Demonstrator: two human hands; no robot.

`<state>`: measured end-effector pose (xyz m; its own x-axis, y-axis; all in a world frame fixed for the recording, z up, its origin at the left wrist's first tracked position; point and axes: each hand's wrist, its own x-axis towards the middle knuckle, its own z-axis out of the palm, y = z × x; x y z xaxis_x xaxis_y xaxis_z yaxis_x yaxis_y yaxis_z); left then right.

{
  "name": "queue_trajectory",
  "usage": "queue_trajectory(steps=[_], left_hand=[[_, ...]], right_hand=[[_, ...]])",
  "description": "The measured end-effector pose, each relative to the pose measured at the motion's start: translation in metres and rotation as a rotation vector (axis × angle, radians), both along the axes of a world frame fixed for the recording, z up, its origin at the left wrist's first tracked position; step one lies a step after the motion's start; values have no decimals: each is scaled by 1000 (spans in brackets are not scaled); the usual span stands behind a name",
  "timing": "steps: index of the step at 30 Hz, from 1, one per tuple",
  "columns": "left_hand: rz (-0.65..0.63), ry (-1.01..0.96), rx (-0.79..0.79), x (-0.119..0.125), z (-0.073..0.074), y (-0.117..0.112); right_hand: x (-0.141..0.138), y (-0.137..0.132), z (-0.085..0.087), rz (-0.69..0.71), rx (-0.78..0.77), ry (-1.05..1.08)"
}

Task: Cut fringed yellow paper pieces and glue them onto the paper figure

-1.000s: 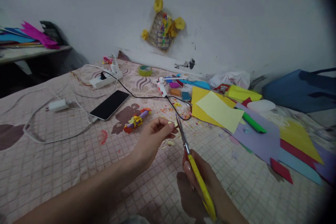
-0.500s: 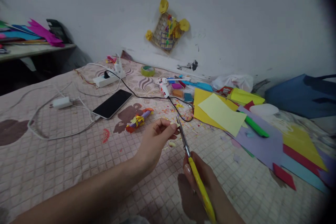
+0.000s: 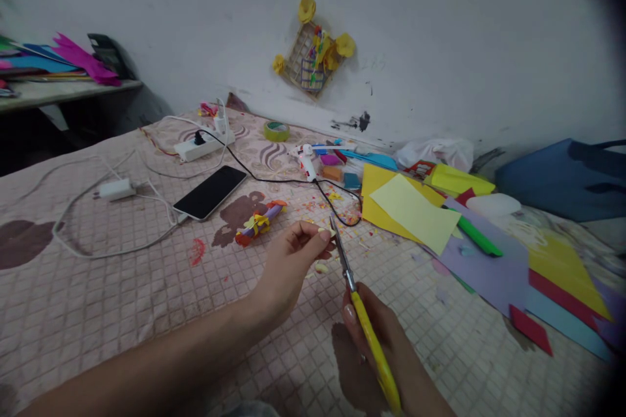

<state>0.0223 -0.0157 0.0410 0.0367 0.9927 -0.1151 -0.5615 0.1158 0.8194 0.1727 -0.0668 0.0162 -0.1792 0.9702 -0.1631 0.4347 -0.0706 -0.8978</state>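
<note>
Pinched between the thumb and fingers of my left hand (image 3: 296,260) is a small pale-yellow paper piece (image 3: 325,232). My right hand (image 3: 379,322) is closed around the yellow handles of a pair of scissors (image 3: 364,313). The blades point up and away, with their tips beside the paper piece. Under my left fingers, a pale scrap (image 3: 321,268) lies on the cloth. A small purple roll with yellow and orange paper petals (image 3: 261,223) rests just beyond my left hand. Several tiny coloured scraps are scattered past the scissor tips.
A white glue gun (image 3: 308,163) with a black cord lies behind the scraps. To the left are a phone (image 3: 210,192), a charger (image 3: 115,190) and a power strip (image 3: 204,145). Coloured paper sheets (image 3: 415,212) cover the right side. Green tape (image 3: 276,131) sits near the wall.
Almost nothing differs. Both hands, the scissors and the paper piece keep the same place, and the whole view has shifted very slightly.
</note>
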Motion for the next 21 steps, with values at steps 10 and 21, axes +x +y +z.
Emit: queue_trajectory(steps=[10, 21], left_hand=[[-14, -5, -6, 1, -2, 0], [-8, -15, 9, -1, -2, 3]], right_hand=[[1, -1, -4, -9, 32, 12], [0, -2, -1, -48, 75, 12]])
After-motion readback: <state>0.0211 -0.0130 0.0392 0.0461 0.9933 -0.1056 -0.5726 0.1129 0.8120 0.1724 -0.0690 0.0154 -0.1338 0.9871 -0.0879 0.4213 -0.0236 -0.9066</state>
